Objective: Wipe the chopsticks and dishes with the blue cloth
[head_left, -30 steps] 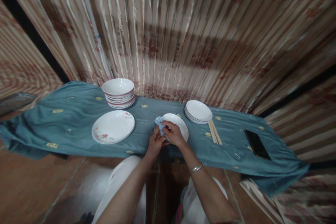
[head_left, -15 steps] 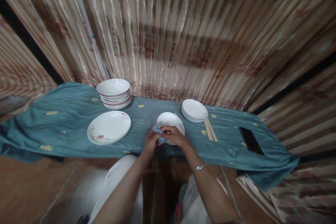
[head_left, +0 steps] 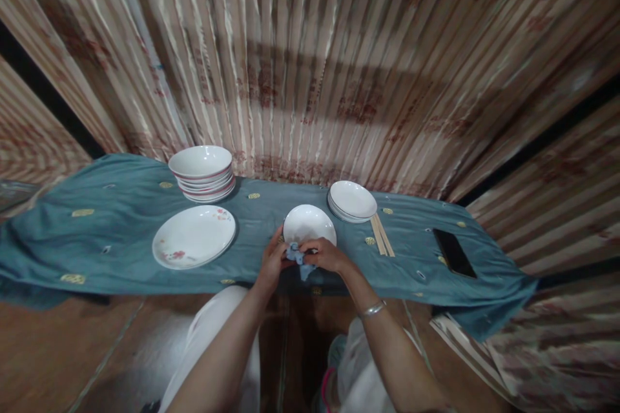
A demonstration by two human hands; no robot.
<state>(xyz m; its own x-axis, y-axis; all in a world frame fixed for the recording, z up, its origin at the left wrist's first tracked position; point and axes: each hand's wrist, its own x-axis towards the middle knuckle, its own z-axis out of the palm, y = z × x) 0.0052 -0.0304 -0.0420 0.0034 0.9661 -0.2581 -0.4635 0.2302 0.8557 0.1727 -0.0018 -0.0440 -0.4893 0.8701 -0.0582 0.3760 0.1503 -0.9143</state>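
Observation:
A small white dish (head_left: pixel 310 221) stands at the middle of the table's near side. My left hand (head_left: pixel 272 261) grips its left rim, with the fingers partly hidden behind the edge. A crumpled light-blue cloth (head_left: pixel 305 270) is bunched against the dish's near edge, its lower end hanging down. My right hand (head_left: pixel 323 255) is closed on that cloth, the fingertips pressed together over the rim. Behind and to the right is a short stack of similar white dishes (head_left: pixel 352 200), with pale wooden chopsticks (head_left: pixel 382 236) lying close by.
A stack of red-rimmed white bowls (head_left: pixel 201 164) rises at the back left. Before it lie flower-patterned plates (head_left: pixel 194 239). A black phone (head_left: pixel 454 253) rests at the right. A teal cloth (head_left: pixel 121 219) covers the table, and a pleated curtain (head_left: pixel 300 64) hangs behind.
My right hand and the cloth have moved down from inside the dish to its near rim, where more cloth now hangs. The whole view has shifted slightly.

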